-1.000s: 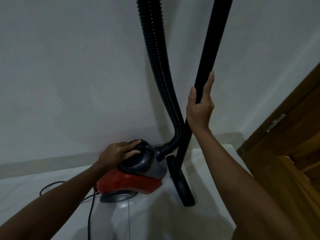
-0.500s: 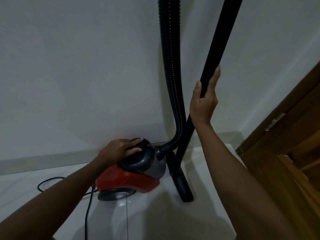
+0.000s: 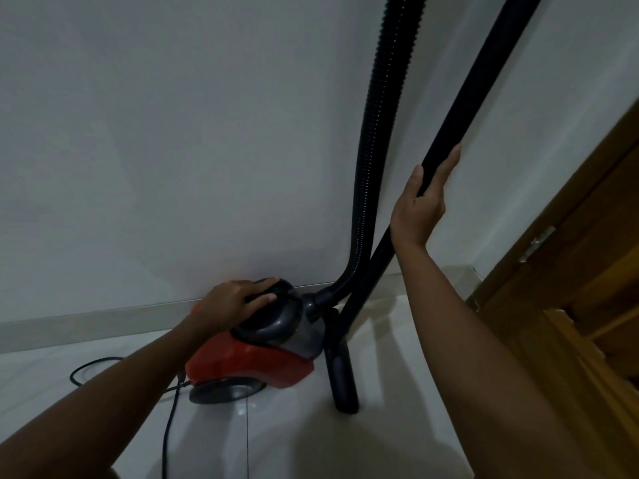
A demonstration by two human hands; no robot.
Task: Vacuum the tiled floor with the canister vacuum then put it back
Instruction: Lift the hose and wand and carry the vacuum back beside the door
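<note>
Since the earlier frames: black rigid wand tube and ribbed black hose shifted rightward in view; right hand placed higher up the wand; left hand unchanged on the canister top.

Count: one red-and-grey canister vacuum, one hose, one wand, one black floor nozzle, one black power cord, two hands.

Canister: on the white tiled floor, near the white wall and its pale skirting board, left of the nozzle. One grey wheel facing near side.

Left hand: fingers curled over the dark grey rounded top housing, gripping it.

Right hand: thumb on the left of the wand, fingers extended straight along its right side, wand cradled between; not wrapped round.

Wand: tilted, leaning up to the right, lower end meeting the nozzle on the floor just right of the canister. Hose: rising from the canister front, crossing the wand low down.

Cord: trailing from the canister's left, looped on the floor at far left.

Brown wooden door frame at right, one metal hinge.

No legible brand, label or writing.
</note>
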